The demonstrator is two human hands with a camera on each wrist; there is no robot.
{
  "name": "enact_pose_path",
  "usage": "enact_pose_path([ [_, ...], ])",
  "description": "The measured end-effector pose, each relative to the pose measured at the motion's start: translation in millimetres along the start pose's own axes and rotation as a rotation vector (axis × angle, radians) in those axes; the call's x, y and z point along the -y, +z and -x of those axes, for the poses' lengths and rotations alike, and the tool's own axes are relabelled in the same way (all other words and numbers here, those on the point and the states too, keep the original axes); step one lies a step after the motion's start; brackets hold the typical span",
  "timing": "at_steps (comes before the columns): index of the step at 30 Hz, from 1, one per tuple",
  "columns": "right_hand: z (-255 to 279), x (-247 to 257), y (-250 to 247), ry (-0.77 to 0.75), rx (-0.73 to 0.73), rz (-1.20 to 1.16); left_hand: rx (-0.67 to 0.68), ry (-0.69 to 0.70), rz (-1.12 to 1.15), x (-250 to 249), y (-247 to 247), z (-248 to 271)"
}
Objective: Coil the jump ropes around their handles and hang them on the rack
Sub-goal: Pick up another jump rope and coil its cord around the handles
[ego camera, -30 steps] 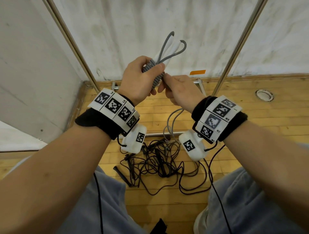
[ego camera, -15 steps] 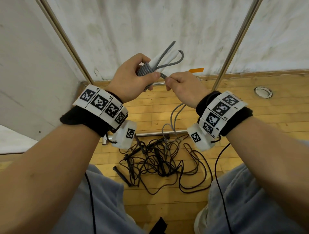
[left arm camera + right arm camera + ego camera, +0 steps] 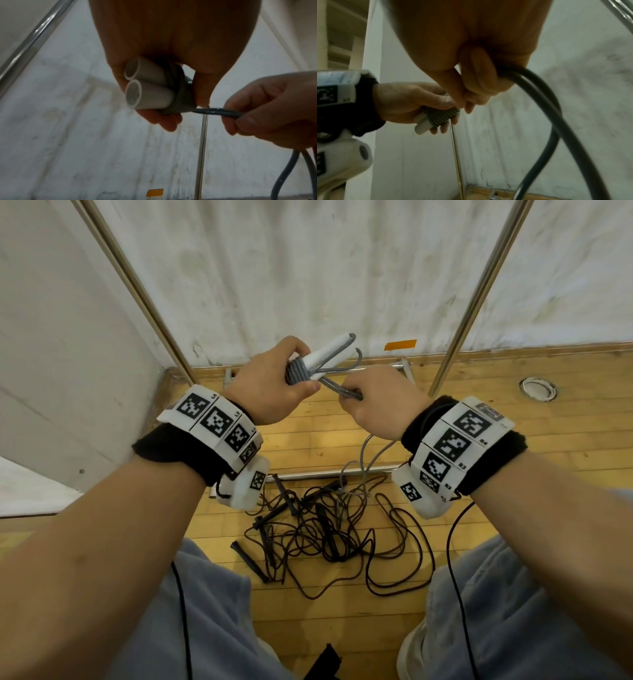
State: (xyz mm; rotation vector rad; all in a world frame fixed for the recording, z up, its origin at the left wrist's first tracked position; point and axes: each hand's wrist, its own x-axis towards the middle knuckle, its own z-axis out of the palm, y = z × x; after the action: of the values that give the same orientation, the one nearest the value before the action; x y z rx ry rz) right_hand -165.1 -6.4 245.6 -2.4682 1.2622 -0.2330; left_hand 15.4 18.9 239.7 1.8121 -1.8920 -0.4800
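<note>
Two white tubular plastic handles (image 3: 147,86) are held side by side in the left hand (image 3: 270,388), its fingers curled round the several turns of grey rubber rope (image 3: 297,371) wound about them. The doubled free strand (image 3: 217,111) is pinched in the right hand (image 3: 376,405), just beside. A tangle of dark jump ropes (image 3: 325,525) lies on the wooden plank floor (image 3: 513,419), between two slanted metal rack poles (image 3: 479,296) against a white wall (image 3: 308,268).

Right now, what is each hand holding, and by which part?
The left hand grips the two white handles around the grey coils wound on them. The right hand pinches the doubled free grey rope beside the coils.
</note>
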Motion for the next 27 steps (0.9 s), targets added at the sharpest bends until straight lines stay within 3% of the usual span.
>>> enact_pose_path([
  [7,2,2,3,-0.08,0.071,0.192,0.074,-0.122,-0.287,3,10,-3],
  [13,3,1,-3,-0.219,-0.039,0.154,0.228,-0.042,-0.203,-10,15,3],
  [17,1,-2,-8,-0.192,-0.074,0.14,0.356,0.017,-0.136,-15,19,6],
  [22,-1,-10,-25,-0.058,-0.152,0.028,0.213,0.088,-0.11,-19,26,12],
  [27,-1,-5,-26,-0.069,-0.14,0.021,0.105,0.091,-0.16,-26,32,16],
])
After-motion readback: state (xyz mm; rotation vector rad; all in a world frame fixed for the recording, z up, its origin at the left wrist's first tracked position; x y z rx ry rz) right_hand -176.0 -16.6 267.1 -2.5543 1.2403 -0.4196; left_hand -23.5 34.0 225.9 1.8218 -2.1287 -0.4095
